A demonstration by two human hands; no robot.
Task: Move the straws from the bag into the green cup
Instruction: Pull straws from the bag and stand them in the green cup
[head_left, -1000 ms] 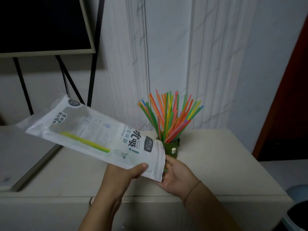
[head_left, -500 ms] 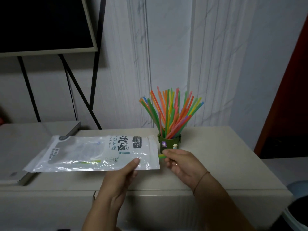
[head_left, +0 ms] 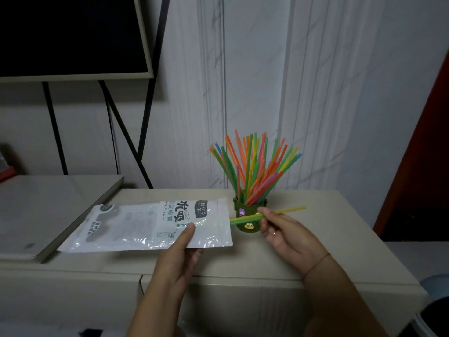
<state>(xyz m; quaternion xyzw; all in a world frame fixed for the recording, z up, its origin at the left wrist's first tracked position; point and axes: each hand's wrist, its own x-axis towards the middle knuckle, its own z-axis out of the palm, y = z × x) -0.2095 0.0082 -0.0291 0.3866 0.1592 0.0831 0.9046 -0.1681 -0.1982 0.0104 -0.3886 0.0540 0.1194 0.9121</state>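
The pale surface [head_left: 315, 239] is carrying everything here, and the green cup [head_left: 250, 215] standing toward its back edge is serving as the landmark. Up and to the left of the cup, a dark framed panel [head_left: 70, 35] is sitting on thin black legs [head_left: 143, 122] against the white wall. Left of the cup, a flat grey slab [head_left: 43, 210] is lying on the surface, its near corner passing under the bag's far end.

The straw bag [head_left: 136, 227], clear plastic with a white printed band, is stretching out leftward from the cup, held roughly level just above the surface with its mouth end nearly touching the cup's left side. It is looking almost empty. The left hand [head_left: 179, 254], below and left of the cup, is gripping the bag near that mouth end, thumb pressing on top and the other fingers tucked beneath.

The right hand [head_left: 284, 232], just right of and in front of the cup, is pinching a small bunch of straws [head_left: 245, 218], green and yellow, between thumb and fingertips. The bunch is lying nearly horizontal across the cup's front: its left end is reaching the bag's mouth, and one yellow-green straw is sticking out to the right past the hand.

Inside the cup, a full spray of coloured straws [head_left: 255, 166] is fanning upward, orange, green, yellow, pink and blue. Small cartoon stickers [head_left: 248, 225] are decorating the cup's front.
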